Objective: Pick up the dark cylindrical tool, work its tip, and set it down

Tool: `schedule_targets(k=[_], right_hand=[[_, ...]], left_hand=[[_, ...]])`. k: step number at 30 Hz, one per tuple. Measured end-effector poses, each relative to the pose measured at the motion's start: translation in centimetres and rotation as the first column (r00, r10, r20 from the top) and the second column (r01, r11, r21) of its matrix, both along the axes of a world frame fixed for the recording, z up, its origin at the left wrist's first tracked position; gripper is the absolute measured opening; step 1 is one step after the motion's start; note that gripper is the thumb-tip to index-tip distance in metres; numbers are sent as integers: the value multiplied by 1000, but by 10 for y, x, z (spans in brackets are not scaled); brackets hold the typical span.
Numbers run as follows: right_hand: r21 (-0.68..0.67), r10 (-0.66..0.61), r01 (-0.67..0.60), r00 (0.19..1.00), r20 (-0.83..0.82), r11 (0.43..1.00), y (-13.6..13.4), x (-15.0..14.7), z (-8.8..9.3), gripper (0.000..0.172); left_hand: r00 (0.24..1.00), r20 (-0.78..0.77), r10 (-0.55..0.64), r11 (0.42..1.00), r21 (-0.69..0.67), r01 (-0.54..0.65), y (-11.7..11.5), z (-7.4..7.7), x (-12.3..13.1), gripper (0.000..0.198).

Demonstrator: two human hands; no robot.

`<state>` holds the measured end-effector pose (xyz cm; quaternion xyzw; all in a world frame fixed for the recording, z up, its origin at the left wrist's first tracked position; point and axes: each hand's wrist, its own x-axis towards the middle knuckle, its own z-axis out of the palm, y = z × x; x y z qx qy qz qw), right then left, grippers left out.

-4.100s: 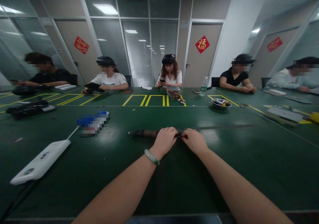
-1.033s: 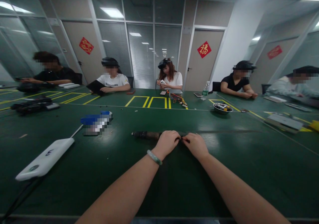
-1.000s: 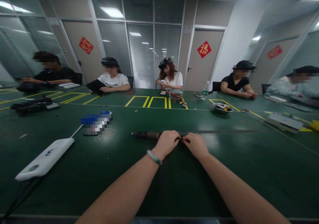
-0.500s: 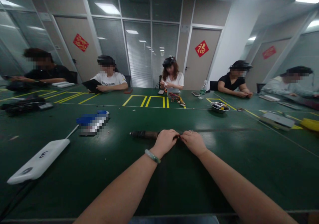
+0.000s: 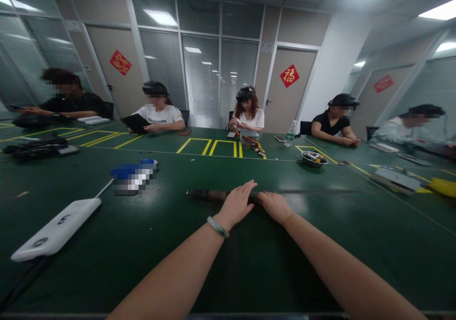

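Observation:
On the green table [image 5: 171,249] lies a dark brown, rod-shaped tool [image 5: 215,195] with a narrow metal tip at its left end; its exact kind is not clear. My left hand [image 5: 238,204] rests over the tool's middle, with fingers stretched out and the thumb apart from them. A jade-coloured bangle [image 5: 218,227] is on that wrist. At the tool's right end, my right hand [image 5: 275,206] has its fingers bent and closed around the dark end piece. What lies under both palms is hidden.
A white power bank [image 5: 57,230] with cables lies at left, near a blue-and-white pack [image 5: 135,175]. Farther off are a metal bowl [image 5: 314,159] of small parts, a water bottle [image 5: 290,134], bundled wires [image 5: 253,144] and a grey box [image 5: 395,180]. Several people sit opposite.
My left hand's fingers have straightened and lifted away from my right fingertips, where both were pinched together before. My right hand stays at the tool's end. The view has tipped slightly.

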<state>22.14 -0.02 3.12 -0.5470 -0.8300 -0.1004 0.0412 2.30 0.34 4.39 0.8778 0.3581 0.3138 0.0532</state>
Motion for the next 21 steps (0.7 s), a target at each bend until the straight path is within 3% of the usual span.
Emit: schedule_targets(k=[4,7,12,16,21], right_hand=[[-7,-40,40,999,-6,999,3,0,0,21],[-12,-117,117,993,-18,993,5,15,3,19],[-25,-367,367,929,-34,930,-11,90,20,25],[-71,-616,613,787,-28,787,-51,185,26,26],[-137,-891,883,432,-141,450,-110,303,3,22]], left_hand=[[999,-2,-53,997,56,53,-5,9,-12,54],[1000,9,-20,997,69,19,-5,13,-21,48],[1000,6,4,999,41,-4,1,8,-27,50],[999,-47,4,1000,-10,-5,8,-3,-28,54],[994,-108,24,993,-111,-36,15,-13,-26,57]])
